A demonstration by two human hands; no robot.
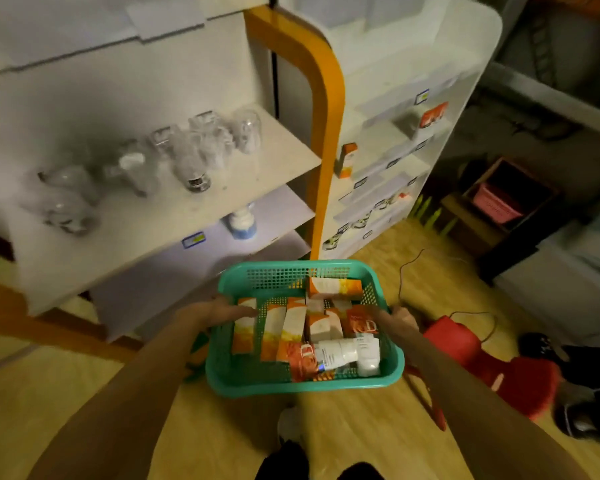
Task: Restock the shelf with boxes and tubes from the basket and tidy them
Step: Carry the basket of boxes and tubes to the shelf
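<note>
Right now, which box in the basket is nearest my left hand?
The orange-and-white box at the far left of the row; the left hand's fingers reach over the basket rim to it.

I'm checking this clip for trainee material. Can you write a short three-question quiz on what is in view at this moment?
1. True or false: the green perforated plastic basket rests on the white shelf board.
2. Which items stand on that shelf board? A) clear drinking glasses B) orange-and-white cardboard boxes C) red stools
3. Fill in: the left hand and the right hand hold the basket at its two ____.

Key
1. False. Both hands carry it above the wooden floor, in front of the shelf.
2. A. The orange-and-white cardboard boxes lie in the basket, beside a white tube.
3. Sides, at the rim.
</note>
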